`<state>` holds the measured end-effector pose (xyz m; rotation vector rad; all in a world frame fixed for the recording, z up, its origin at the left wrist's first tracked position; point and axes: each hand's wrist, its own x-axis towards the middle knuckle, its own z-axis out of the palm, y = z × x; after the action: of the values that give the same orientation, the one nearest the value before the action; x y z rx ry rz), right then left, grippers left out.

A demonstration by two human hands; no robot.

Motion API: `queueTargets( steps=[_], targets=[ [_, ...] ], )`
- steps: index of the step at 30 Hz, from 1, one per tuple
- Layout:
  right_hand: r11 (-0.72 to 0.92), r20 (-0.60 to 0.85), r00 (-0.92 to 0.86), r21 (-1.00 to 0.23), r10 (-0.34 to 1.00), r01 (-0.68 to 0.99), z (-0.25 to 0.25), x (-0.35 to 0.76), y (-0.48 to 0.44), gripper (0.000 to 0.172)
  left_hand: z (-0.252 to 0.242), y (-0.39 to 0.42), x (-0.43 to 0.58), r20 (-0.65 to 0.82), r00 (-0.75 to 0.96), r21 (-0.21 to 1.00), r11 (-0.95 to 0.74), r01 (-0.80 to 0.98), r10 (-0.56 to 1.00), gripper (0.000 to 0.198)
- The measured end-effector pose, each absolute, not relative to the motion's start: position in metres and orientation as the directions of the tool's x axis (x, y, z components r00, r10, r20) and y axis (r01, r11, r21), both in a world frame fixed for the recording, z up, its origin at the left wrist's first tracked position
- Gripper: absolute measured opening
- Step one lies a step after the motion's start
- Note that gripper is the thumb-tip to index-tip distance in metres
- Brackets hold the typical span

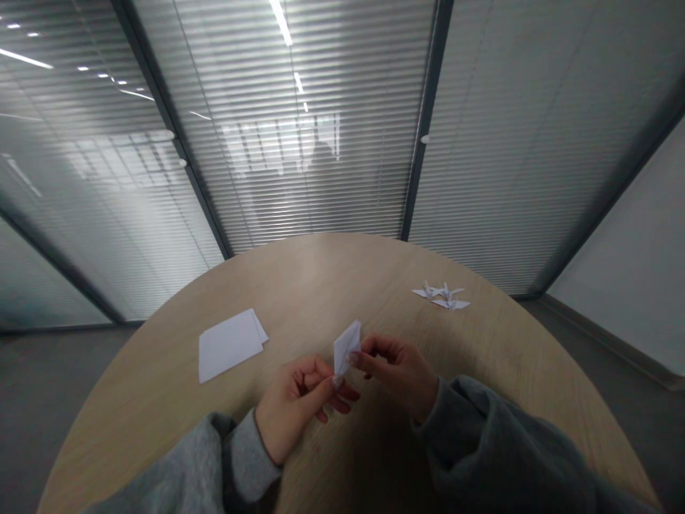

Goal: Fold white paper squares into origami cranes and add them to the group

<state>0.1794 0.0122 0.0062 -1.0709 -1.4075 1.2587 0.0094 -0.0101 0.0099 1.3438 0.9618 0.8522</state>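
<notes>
1. Fingers of the left hand (300, 400) pinch the lower tip of one folded paper piece (347, 345).
2. Fingers of the right hand (401, 371) hold its right edge, thumb against its face.
3. That single piece is between both hands, over the bench (332, 275).
4. Left of the piece: white paper sheets (230, 345), at least two, overlapping.
5. Right of the piece, farther off: three origami cranes (450, 303), bunched together.

There are three cranes (450, 304), one folded paper (347, 345), one paper stack (230, 345).
</notes>
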Motion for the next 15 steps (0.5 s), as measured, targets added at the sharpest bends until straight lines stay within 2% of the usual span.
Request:
queueTargets(
  steps=[8, 15],
  targets=[
    [0.123, 0.114, -0.196, -0.992, 0.974, 0.037, 0.0082, 0.1781, 0.0100, 0.041, 0.0115, -0.0109, 0.0109, -0.093, 0.418, 0.995, 0.075, 0.060, 0.904, 0.041],
    [0.154, 0.134, -0.233, -0.986, 0.963, 0.068, 0.0009, 0.1766, 0.0102, 0.039, 0.0115, -0.0095, 0.0100, -0.117, 0.375, 0.991, 0.082, 0.107, 0.920, 0.042]
  ],
)
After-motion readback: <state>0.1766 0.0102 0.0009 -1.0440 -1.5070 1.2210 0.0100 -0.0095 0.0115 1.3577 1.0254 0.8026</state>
